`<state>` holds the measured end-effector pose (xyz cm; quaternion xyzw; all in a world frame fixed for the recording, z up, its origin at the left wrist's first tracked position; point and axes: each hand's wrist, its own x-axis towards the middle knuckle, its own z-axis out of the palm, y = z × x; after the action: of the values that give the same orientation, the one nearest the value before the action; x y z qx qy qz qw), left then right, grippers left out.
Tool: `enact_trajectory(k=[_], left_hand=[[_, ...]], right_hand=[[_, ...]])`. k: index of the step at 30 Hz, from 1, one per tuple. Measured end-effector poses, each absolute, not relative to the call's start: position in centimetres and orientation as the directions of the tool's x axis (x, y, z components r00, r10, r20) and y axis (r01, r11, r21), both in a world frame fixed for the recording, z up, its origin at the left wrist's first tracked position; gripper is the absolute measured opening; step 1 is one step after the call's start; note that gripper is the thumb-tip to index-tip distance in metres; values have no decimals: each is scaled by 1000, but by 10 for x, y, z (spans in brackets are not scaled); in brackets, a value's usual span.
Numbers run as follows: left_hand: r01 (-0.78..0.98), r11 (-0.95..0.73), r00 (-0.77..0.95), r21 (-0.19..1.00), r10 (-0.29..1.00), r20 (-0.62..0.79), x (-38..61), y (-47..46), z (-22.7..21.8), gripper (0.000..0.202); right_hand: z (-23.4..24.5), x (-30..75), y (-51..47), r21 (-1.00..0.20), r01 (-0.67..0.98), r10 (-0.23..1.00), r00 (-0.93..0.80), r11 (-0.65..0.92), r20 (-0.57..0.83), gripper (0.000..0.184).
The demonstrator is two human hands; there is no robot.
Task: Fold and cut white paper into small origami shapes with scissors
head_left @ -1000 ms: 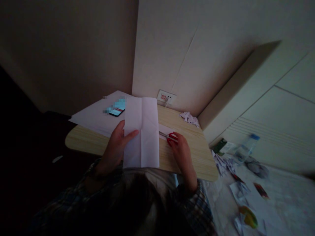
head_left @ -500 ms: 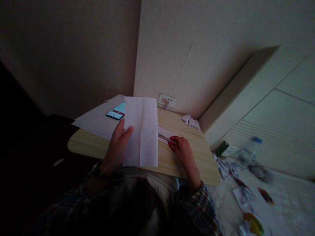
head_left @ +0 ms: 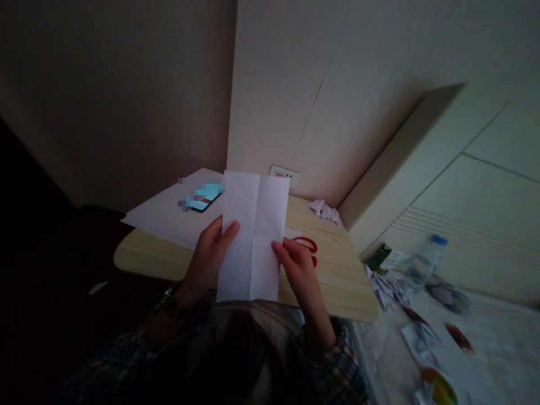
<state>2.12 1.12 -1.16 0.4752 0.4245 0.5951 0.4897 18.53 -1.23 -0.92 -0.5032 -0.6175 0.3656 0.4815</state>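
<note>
A white sheet of paper [head_left: 252, 242] with creases down and across it is held up above the table's front part. My left hand [head_left: 211, 250] grips its left edge, thumb on the near face. At the right edge, my right hand [head_left: 297, 264] pinches the same sheet between thumb and fingers. Behind my right hand lies a pair of scissors [head_left: 309, 242] on the table; its red handles show, while the blades are hidden by the paper and hand.
The wooden table [head_left: 337, 287] carries a stack of white paper [head_left: 160, 216] with a phone [head_left: 206, 197] on it. Folded paper pieces [head_left: 324, 211] lie at the back right, near a wall socket [head_left: 284, 175]. A bed to the right holds a plastic bottle [head_left: 428, 259] and more folded paper [head_left: 388, 289].
My right hand has let go of the scissors, moved left and taken hold of the paper's right edge. The paper has shifted slightly right and down in view.
</note>
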Motion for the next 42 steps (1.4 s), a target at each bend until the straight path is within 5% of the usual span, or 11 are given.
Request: enact_trajectory(k=[9,13,17,21,26,31,36,39,42], left_hand=[[50,-168,-18,985,986,169,19,5,-6,35],[108,-226,50,968,974,222,15,6,-5,32],[177,-227,117,958,971,209,14,6,-7,33],[141,-194,146,971,974,173,15,7,-4,32],[173,-240,178,955,962,209,16,9,-3,30],[253,-277,188,927,954,234,15,11,-6,29],[244,-294,205,924,947,247,15,13,-9,26],[298,-290,151,909,955,256,14,14,-10,28],[316,-288,46,904,956,289,13,14,-10,28]], right_hand=[[1,188,-17,-933,232,950,83,274,300,42],[6,192,-15,-955,116,958,58,273,280,22],[8,196,-13,-960,130,956,124,249,265,34],[10,200,-8,-968,79,962,123,237,246,19],[13,206,1,-943,187,929,200,276,312,35],[15,210,6,-939,135,913,226,316,340,22],[14,210,6,-916,230,865,316,328,389,38],[9,206,6,-942,133,905,263,308,334,30],[1,200,3,-978,77,981,-30,192,190,30]])
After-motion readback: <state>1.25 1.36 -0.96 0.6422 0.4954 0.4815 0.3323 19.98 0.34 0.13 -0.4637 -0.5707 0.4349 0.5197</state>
